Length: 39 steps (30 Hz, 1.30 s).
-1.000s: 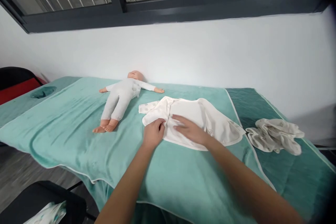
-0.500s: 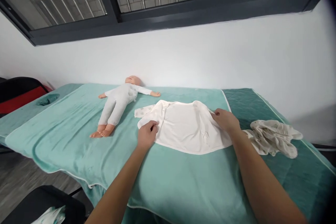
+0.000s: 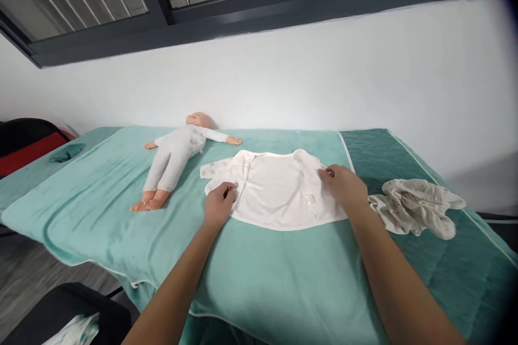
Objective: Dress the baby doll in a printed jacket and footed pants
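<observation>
A white baby garment (image 3: 279,188) lies spread flat on the teal towel (image 3: 263,280) that covers the table. My left hand (image 3: 218,206) rests on the garment's left edge with its fingers curled and pinching the cloth. My right hand (image 3: 343,186) is closed on the garment's right edge near the towel's white border. A baby doll (image 3: 176,156) in a pale bodysuit lies on its back to the left of the garment, head toward the wall.
A crumpled cream cloth (image 3: 416,207) lies on the dark green quilted cover (image 3: 465,259) at the right. A white wall runs behind the table. A black chair (image 3: 76,312) stands at the lower left, and a black and red seat (image 3: 28,140) sits at the far left.
My right hand moved from the garment's middle to its right edge and folded that side inward. My left hand stayed on the left edge. The camera shifted slightly.
</observation>
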Each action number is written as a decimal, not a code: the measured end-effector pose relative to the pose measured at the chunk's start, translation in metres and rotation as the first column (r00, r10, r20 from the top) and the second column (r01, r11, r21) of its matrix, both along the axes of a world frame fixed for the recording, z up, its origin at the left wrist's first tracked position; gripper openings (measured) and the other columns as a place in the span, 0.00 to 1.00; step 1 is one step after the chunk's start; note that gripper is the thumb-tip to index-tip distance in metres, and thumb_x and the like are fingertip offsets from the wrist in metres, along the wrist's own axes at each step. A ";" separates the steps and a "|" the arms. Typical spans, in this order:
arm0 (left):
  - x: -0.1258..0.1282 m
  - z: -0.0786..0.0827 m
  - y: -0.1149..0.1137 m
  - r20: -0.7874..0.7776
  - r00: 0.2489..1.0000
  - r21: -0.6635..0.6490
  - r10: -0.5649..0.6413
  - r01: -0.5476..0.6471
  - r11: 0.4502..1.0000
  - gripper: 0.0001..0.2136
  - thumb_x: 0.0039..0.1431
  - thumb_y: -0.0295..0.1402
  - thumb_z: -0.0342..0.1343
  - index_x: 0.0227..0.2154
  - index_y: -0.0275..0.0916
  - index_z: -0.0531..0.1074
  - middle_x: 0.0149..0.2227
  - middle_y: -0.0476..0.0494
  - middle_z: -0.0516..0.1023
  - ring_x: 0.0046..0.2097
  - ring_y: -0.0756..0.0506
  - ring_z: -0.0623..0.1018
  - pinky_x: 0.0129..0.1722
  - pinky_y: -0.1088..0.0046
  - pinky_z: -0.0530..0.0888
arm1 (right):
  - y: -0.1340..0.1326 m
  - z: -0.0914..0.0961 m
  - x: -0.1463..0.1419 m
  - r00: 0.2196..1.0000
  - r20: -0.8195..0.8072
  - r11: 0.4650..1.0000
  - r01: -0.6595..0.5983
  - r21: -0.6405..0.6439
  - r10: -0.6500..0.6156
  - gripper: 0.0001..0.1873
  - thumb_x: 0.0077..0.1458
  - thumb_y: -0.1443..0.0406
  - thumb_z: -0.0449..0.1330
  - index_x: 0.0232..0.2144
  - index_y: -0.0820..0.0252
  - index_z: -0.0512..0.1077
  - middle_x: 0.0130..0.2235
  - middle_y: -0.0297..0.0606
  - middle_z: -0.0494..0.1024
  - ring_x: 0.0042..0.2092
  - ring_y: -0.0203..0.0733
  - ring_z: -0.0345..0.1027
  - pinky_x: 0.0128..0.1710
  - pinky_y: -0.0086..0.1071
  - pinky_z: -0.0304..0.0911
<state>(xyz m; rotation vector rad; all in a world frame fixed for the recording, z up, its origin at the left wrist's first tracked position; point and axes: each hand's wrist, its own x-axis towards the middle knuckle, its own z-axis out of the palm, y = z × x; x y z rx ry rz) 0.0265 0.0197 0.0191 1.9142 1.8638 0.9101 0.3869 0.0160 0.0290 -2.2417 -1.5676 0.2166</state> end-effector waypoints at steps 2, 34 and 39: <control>0.000 0.000 0.000 0.011 1.000 0.003 0.003 -0.003 1.000 0.13 0.59 0.34 0.48 0.38 0.43 0.77 0.27 0.52 0.77 0.33 0.47 0.74 0.34 0.74 0.65 | -0.001 0.001 0.005 0.998 -0.025 0.997 0.051 -0.049 -0.052 0.27 0.64 0.47 0.45 0.39 0.57 0.76 0.41 0.47 0.79 0.41 0.51 0.73 0.32 0.35 0.57; -0.001 -0.002 0.001 0.098 0.995 0.001 -0.001 0.001 1.000 0.13 0.57 0.33 0.48 0.38 0.42 0.77 0.26 0.52 0.76 0.31 0.48 0.73 0.32 0.75 0.66 | 0.005 -0.031 -0.026 0.887 0.122 0.868 -0.461 0.185 0.446 0.37 0.67 0.50 0.44 0.67 0.71 0.54 0.69 0.56 0.52 0.70 0.56 0.45 0.67 0.51 0.48; -0.001 -0.003 0.003 0.102 0.995 0.012 -0.012 0.011 1.000 0.13 0.58 0.33 0.48 0.38 0.43 0.77 0.27 0.52 0.77 0.31 0.48 0.74 0.32 0.75 0.66 | 0.007 -0.043 -0.028 0.879 0.221 0.892 -0.446 0.071 0.422 0.37 0.67 0.49 0.42 0.68 0.68 0.53 0.71 0.53 0.49 0.71 0.56 0.44 0.67 0.52 0.47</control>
